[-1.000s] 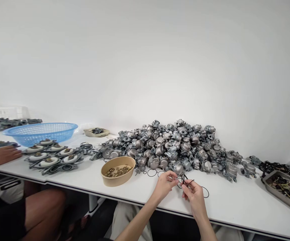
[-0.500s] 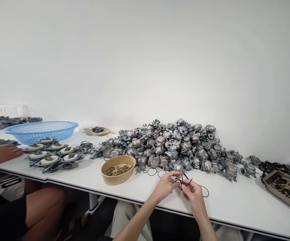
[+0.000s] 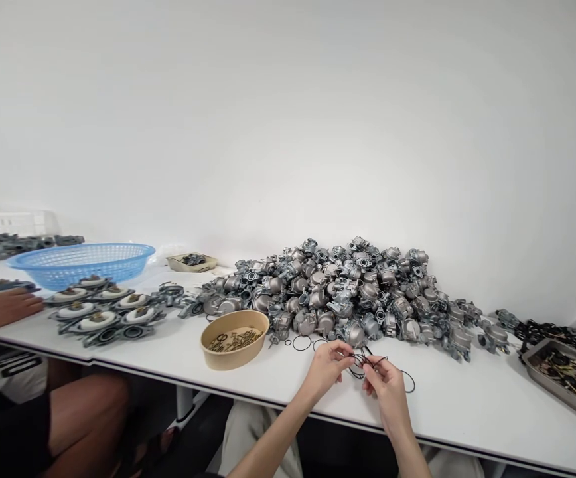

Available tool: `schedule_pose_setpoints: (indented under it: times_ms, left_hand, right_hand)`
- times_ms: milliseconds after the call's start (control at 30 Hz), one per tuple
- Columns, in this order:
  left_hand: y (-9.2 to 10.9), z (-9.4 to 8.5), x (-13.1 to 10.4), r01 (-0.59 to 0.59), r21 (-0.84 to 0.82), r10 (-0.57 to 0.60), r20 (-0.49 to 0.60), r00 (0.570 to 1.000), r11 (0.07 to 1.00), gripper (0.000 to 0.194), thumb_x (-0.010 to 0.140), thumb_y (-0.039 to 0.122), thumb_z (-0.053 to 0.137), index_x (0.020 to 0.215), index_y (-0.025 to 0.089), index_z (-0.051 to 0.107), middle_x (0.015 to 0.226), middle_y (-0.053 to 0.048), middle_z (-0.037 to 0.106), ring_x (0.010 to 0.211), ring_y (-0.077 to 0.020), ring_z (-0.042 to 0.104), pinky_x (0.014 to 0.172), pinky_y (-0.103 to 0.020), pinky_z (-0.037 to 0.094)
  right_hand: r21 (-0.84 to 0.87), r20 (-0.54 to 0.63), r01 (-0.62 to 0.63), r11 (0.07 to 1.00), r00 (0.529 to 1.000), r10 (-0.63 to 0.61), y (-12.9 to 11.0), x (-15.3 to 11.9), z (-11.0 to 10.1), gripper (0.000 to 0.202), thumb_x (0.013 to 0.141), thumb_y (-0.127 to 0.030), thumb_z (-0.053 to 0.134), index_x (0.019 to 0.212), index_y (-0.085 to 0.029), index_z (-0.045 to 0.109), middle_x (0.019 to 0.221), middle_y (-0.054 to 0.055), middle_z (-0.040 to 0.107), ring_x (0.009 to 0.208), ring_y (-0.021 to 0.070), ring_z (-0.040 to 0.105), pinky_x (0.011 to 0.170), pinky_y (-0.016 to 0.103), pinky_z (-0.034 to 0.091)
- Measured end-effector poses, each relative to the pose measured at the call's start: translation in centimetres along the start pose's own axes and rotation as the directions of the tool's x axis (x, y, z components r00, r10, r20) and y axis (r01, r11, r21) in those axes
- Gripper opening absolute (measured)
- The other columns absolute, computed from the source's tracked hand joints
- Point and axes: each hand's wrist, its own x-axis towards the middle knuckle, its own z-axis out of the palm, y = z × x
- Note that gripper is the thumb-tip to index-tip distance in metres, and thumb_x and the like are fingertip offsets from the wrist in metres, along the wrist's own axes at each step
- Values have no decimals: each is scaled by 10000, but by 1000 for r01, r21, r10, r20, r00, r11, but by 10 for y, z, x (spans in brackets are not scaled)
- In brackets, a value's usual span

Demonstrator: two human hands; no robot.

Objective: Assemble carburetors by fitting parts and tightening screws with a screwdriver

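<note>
Between my two hands is a small bunch of thin black rubber O-rings, held just above the front part of the table. My left hand pinches the bunch from the left, thumb against forefinger. From the other side my right hand grips it with closed fingers. One loose O-ring shows on the table to the right of my right hand. Another O-ring lies flat in front of the heap of grey metal carburetors. How many rings each hand holds is hidden.
Left of my hands stands a tan bowl of small brass parts. A metal tray with mixed parts is at the far right. A blue basket and carburetors with white rings stand left, beside another person's hand.
My left forefinger has drawn in toward the thumb and closed on the rings. The bunch has shifted slightly in my fingers; the table things stay put.
</note>
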Motion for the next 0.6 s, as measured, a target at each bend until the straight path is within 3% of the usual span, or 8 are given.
schedule_pose_setpoints:
  times_ms: [100, 267, 433, 600]
  left_hand:
    - [0, 0, 0, -1, 2, 1, 5, 1000, 1000, 257, 664, 396, 785, 771, 181, 696, 683, 0, 656, 499, -116, 547, 387, -197, 433]
    - [-1, 0, 0, -10, 8, 10, -1, 1000, 1000, 272, 639, 326, 773, 856, 187, 685, 748, 3, 631, 621, -155, 626, 376, -168, 432]
    - [-3, 2, -1, -27, 28, 27, 16, 1000, 999, 272, 649, 309, 720, 887, 176, 715, 723, 2, 628, 585, -154, 635, 362, -164, 415]
    - [-4, 3, 0, -31, 56, 31, -2, 1000, 998, 195, 689, 322, 707, 792, 162, 747, 694, -26, 668, 538, -145, 611, 363, -182, 434]
  right_hand:
    - [-7, -13, -6, 1000, 1000, 6, -1, 0, 1, 558, 615, -634, 903, 849, -139, 796, 558, 23, 653, 488, 164, 563, 470, 269, 429]
    - [-5, -1, -27, 1000, 1000, 27, -1, 0, 3, 589, 607, -675, 887, 833, -139, 797, 597, 29, 670, 473, 146, 544, 458, 260, 407]
    - [-49, 74, -35, 998, 997, 38, -2, -1, 4, 614, 606, -701, 876, 836, -138, 795, 629, 38, 691, 456, 118, 502, 449, 249, 396]
    - [-114, 69, -14, 993, 997, 22, 0, 0, 3, 596, 627, -684, 871, 853, -136, 812, 566, 25, 661, 454, 139, 519, 440, 260, 400]
